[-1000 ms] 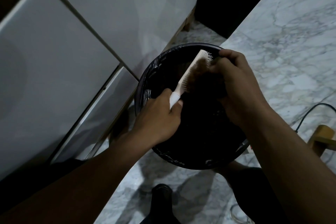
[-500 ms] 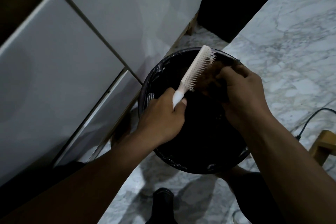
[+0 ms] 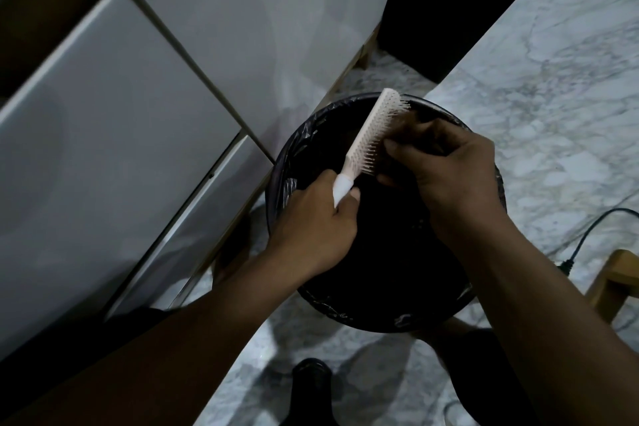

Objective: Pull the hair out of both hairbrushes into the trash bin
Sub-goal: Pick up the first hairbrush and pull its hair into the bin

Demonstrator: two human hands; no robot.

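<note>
My left hand [image 3: 311, 228] grips the white handle of a pale hairbrush [image 3: 371, 135] and holds it tilted over the round trash bin [image 3: 276, 183], which has a black liner. The bristles face right. My right hand [image 3: 446, 169] is at the bristles with its fingertips pinched against them. A dark brownish tuft of hair [image 3: 411, 123] shows between those fingers and the brush's tip. Only one brush is in view. The inside of the bin is too dark to see.
White cabinet doors [image 3: 138, 114] stand to the left of the bin. The floor [image 3: 553, 79] is grey marble. A black cable [image 3: 587, 235] and a wooden piece [image 3: 615, 273] lie at the right. A dark object [image 3: 311, 387] stands on the floor below the bin.
The right hand pulled a clump of hair off the bristles, then came back against them. The brush rose slightly, and most of its bristles now show bare.
</note>
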